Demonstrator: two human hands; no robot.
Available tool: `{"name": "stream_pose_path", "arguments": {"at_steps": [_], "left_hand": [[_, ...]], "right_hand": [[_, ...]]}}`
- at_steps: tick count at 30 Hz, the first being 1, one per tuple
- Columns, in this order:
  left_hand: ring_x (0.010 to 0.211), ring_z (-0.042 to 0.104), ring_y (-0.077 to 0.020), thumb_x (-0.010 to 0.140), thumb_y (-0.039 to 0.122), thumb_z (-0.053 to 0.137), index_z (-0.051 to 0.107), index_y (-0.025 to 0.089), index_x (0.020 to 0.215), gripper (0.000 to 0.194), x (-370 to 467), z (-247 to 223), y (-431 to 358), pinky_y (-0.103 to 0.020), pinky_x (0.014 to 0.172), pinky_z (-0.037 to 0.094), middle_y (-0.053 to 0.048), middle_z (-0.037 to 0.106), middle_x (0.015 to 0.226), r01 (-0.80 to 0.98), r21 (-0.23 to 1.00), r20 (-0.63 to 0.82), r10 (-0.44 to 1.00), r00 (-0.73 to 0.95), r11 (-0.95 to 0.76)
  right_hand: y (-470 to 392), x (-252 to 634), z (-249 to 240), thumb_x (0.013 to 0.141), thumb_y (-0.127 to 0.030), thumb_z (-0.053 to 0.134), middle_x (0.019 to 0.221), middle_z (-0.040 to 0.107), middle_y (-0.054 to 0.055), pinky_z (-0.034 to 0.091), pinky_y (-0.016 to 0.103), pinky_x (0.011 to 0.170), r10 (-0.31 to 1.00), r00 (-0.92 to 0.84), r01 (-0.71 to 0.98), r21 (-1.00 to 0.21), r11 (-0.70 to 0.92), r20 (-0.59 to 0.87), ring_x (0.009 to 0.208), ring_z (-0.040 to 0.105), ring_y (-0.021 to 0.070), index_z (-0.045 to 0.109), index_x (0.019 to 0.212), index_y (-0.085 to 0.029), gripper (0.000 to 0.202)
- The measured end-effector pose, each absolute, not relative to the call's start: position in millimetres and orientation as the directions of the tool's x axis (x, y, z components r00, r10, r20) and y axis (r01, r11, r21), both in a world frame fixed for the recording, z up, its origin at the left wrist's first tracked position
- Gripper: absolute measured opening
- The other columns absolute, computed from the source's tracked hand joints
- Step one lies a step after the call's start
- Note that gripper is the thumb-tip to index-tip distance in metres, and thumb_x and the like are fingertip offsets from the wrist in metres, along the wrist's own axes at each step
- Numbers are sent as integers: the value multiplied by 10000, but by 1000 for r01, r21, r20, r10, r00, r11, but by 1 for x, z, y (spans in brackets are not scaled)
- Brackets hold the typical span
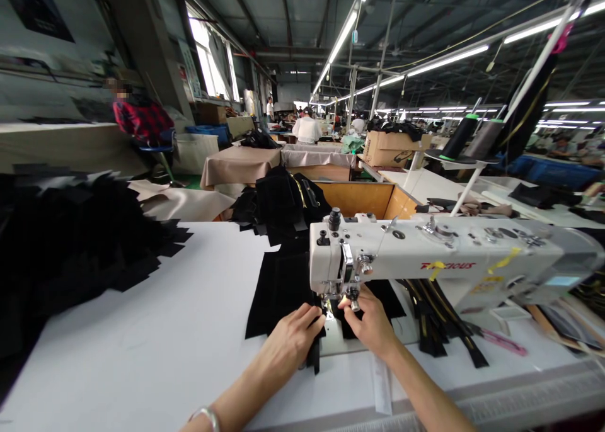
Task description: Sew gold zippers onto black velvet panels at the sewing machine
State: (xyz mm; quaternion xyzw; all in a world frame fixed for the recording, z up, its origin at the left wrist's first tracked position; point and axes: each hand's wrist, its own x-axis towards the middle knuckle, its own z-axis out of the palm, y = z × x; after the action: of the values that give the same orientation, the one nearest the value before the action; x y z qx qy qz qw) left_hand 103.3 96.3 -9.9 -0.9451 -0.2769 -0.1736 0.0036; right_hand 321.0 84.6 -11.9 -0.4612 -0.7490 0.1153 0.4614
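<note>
A white sewing machine stands on the table, its needle and presser foot between my hands. To the left of the foot, my left hand is closed on the right edge of a black fabric piece. A narrow black strip hangs down below those fingers. My right hand is just right of the foot, thumb and finger pinched behind a machine knob; what they hold is hidden. Under and behind this hand is more black fabric.
Black fabric pieces are heaped at the left, and another black pile lies behind the machine. Black zipper strips and pink-handled scissors lie at the right. Thread cones stand above. A person in a checked shirt sits far left.
</note>
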Motion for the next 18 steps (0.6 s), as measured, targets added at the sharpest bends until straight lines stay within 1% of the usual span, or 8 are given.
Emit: {"name": "stream_pose_path", "arguments": {"at_steps": [5, 8, 13, 16, 18], "left_hand": [[881, 554, -240, 855, -31, 407, 560, 137, 1046, 297, 103, -11, 97, -357, 765, 550, -108, 590, 1068, 522, 82, 318, 518, 794, -849], [877, 550, -239, 866, -35, 406, 558, 135, 1054, 296, 103, -12, 96, -355, 751, 545, -104, 588, 1065, 529, 87, 304, 528, 793, -844], [892, 553, -237, 884, -14, 443, 558, 143, 1063, 264, 104, -9, 94, -350, 759, 544, -92, 592, 1071, 541, 95, 286, 544, 789, -836], [918, 556, -236, 877, -13, 464, 552, 154, 1094, 288, 105, -8, 96, -342, 772, 544, -82, 595, 1088, 554, 102, 283, 558, 780, -826], [913, 557, -232, 877, -19, 456, 551, 160, 1081, 288, 106, -8, 98, -342, 778, 544, -79, 594, 1084, 564, 106, 285, 568, 772, -819]], "right_hand": [[83, 320, -14, 822, -75, 502, 831, 691, 31, 525, 327, 792, 786, -204, 587, -569, 576, 584, 858, 620, 206, 660, 799, -223, 218], [83, 319, -17, 815, -66, 508, 830, 701, 31, 526, 337, 806, 777, -237, 588, -551, 593, 583, 857, 626, 207, 676, 811, -220, 227], [83, 319, -19, 805, -60, 516, 834, 711, 30, 527, 334, 812, 777, -242, 597, -542, 592, 582, 845, 634, 204, 690, 808, -217, 234], [84, 319, -20, 803, -64, 521, 831, 710, 29, 524, 325, 804, 781, -236, 609, -538, 582, 578, 844, 637, 203, 699, 816, -217, 234], [84, 319, -20, 799, -63, 530, 840, 710, 33, 521, 326, 809, 785, -231, 622, -533, 574, 575, 858, 638, 207, 705, 838, -216, 236]]}}
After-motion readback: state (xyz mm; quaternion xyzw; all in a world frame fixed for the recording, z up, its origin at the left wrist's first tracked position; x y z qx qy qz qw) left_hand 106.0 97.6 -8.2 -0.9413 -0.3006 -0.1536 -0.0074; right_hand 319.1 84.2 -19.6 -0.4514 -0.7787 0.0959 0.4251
